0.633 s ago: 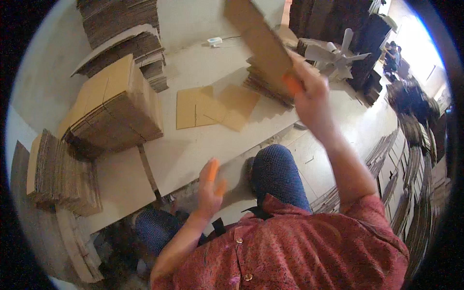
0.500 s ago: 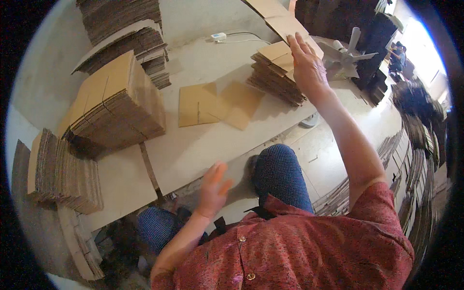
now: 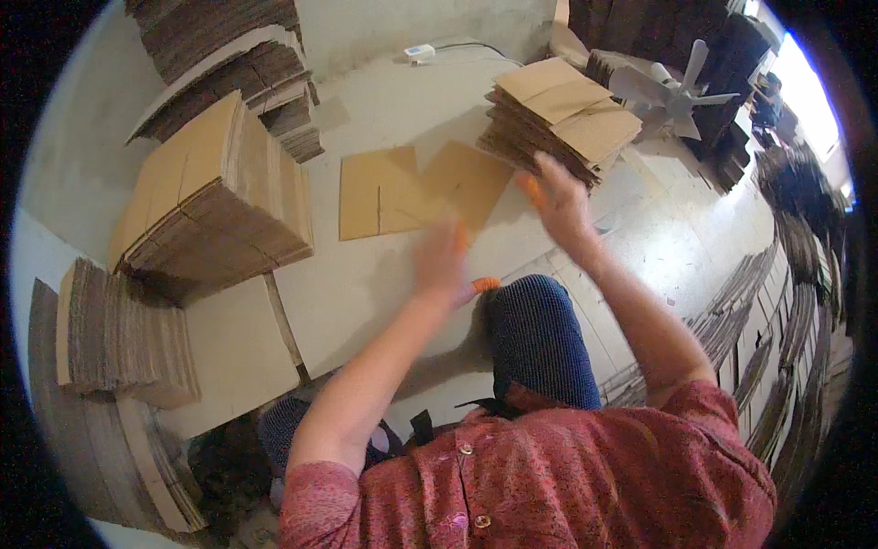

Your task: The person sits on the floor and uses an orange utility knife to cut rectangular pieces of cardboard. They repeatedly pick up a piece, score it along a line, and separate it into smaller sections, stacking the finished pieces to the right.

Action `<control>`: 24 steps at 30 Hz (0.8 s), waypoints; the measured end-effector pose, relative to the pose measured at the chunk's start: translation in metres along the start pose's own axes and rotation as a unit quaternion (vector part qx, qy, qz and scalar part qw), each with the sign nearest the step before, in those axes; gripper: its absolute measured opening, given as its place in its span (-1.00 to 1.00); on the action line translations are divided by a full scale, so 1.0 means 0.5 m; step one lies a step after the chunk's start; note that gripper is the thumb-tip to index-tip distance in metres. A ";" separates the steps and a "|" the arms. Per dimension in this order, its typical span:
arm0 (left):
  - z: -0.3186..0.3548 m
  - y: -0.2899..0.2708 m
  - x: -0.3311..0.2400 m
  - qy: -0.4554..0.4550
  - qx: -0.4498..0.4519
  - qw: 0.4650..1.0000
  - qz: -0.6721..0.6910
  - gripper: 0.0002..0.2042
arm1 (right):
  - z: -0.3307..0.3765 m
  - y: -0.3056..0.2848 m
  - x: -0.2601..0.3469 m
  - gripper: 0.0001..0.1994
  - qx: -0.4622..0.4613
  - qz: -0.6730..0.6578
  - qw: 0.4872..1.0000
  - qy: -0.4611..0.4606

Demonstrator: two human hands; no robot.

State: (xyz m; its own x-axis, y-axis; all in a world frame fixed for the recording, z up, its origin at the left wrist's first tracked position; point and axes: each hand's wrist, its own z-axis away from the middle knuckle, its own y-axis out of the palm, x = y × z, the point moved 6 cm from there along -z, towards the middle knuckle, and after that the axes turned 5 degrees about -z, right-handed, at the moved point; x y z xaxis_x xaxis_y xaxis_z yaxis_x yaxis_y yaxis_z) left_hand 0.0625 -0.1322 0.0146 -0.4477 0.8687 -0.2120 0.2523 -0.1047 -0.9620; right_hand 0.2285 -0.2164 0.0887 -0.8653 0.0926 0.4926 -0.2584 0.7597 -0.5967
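Observation:
Two flat pieces of slotted cardboard lie overlapping on the pale table: a left cardboard piece [image 3: 366,197] and a right cardboard piece [image 3: 476,174]. Over the near edge of these pieces hovers my left hand [image 3: 441,261], blurred, thumb spread from the fingers and nothing visible in it. Orange covers show on its thumb and a finger. My right hand [image 3: 562,206], also with an orange cover on a digit, is beside the near side of a cardboard stack [image 3: 572,105]. Its thumb and fingers stand apart, and I see nothing in its grasp.
A tall bundle of folded cardboard [image 3: 215,197] stands on the table's left, with another cardboard stack [image 3: 137,339] nearer. A white fan [image 3: 672,96] is behind the right stack. A small white plug-like device [image 3: 419,53] with a cable lies near the wall.
My right hand has come down and nearer from a long cardboard piece at the right stack, which now shows cardboard lying on top. My left hand has moved forward and right toward the flat pieces.

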 end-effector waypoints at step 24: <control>0.186 -0.083 0.041 0.104 -0.224 0.968 0.035 -0.72 | 0.260 0.145 0.207 -0.45 0.118 -0.553 0.651 0.506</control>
State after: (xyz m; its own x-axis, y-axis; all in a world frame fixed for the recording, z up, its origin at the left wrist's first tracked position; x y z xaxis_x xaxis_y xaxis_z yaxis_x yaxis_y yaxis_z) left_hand -0.0371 -0.1549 0.0342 -0.2460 0.9506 -0.1892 0.6436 0.0142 -0.7652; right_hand 0.0643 -0.2355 0.0141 0.6013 0.0394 0.7980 -0.6452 0.6130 0.4559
